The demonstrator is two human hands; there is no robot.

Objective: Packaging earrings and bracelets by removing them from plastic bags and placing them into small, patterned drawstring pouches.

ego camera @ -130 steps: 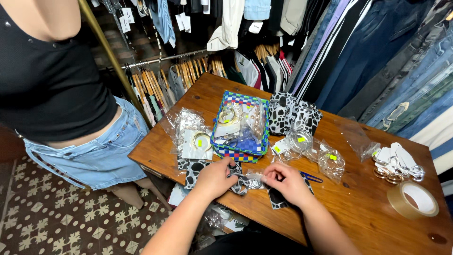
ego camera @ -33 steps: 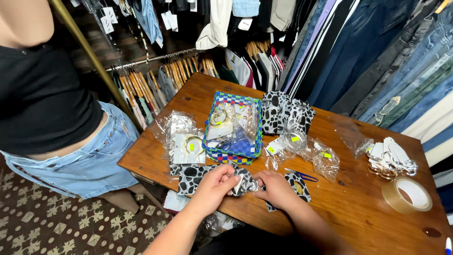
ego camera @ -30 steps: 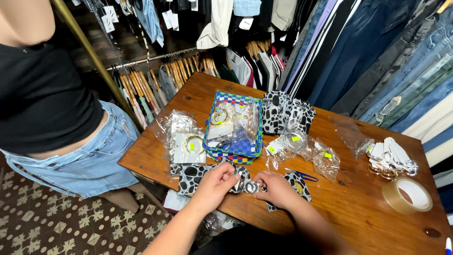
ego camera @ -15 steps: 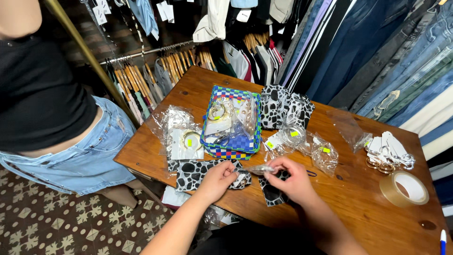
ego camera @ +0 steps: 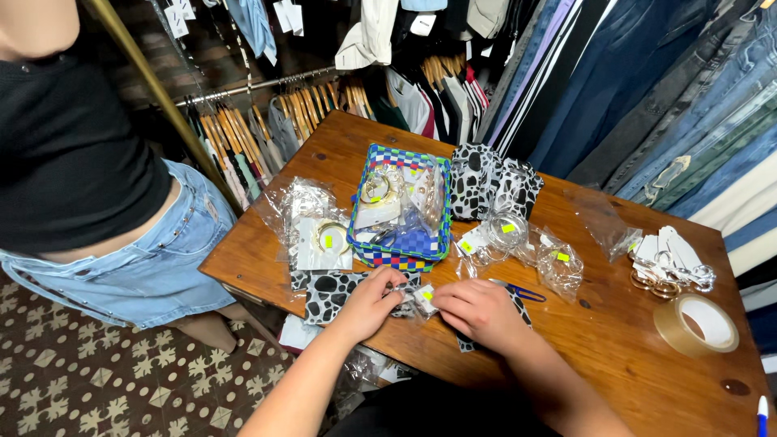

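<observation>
My left hand (ego camera: 371, 303) and my right hand (ego camera: 477, 311) meet over a small clear plastic bag (ego camera: 419, 299) with a yellow sticker, each pinching one side of it at the near edge of the wooden table (ego camera: 615, 356). Under my hands lie black-and-white spotted pouches (ego camera: 330, 293). Just beyond them stands a blue checkered basket (ego camera: 388, 257) filled with bagged rings and jewellery. More clear bags with yellow stickers (ego camera: 558, 265) lie to its right.
A person in a black top and denim shorts (ego camera: 97, 218) stands at the table's left. A tape roll (ego camera: 696, 325) and white tags with rings (ego camera: 668, 260) lie at right. Upright spotted pouches (ego camera: 490, 182) stand behind the basket. Clothes racks (ego camera: 324, 105) surround the table.
My hands stay at the near edge working the small bag; the right hand has shifted slightly right and now covers the dark pouch beneath it. The person at left has barely moved.
</observation>
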